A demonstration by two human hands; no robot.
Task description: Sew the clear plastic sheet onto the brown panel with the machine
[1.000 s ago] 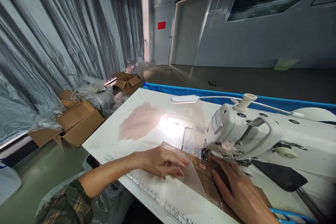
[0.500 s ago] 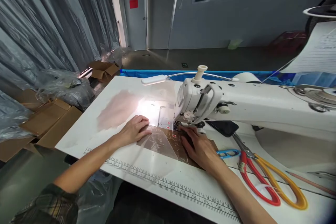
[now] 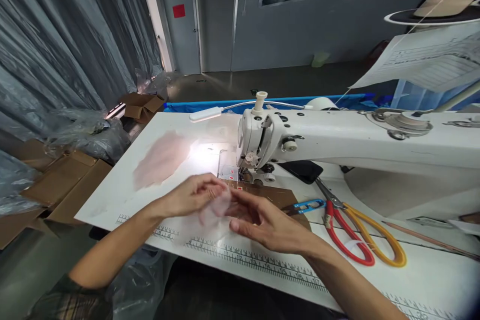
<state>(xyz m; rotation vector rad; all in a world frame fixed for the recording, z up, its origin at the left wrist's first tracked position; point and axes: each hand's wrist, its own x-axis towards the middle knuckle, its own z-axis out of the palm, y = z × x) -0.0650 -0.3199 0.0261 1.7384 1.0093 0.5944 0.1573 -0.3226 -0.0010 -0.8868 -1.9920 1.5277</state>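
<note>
In front of the sewing machine [image 3: 255, 135], both hands are raised over the near part of the white table. My left hand [image 3: 193, 195] has its fingers curled on a thin, see-through piece of sheer fabric [image 3: 210, 222], which hangs below it, blurred by motion. My right hand [image 3: 268, 222] is close beside it, thumb apart from the curved fingers; its fingertips reach the fabric's edge, and whether they touch it I cannot tell. A flat brown sheet [image 3: 277, 197] lies by the needle area, partly behind my right hand.
Blue thread snips [image 3: 309, 206] and large scissors [image 3: 365, 230] with red and yellow handles lie to the right. A pinkish sheer fabric pile [image 3: 161, 160] rests at the table's left. A printed ruler scale [image 3: 240, 256] runs along the front edge. Cardboard boxes [image 3: 69, 180] stand left.
Both hands have left the brown sheet by the needle and come nearer to me, close together. The sheer fabric is lifted off the sheet. The view has turned a little right.
</note>
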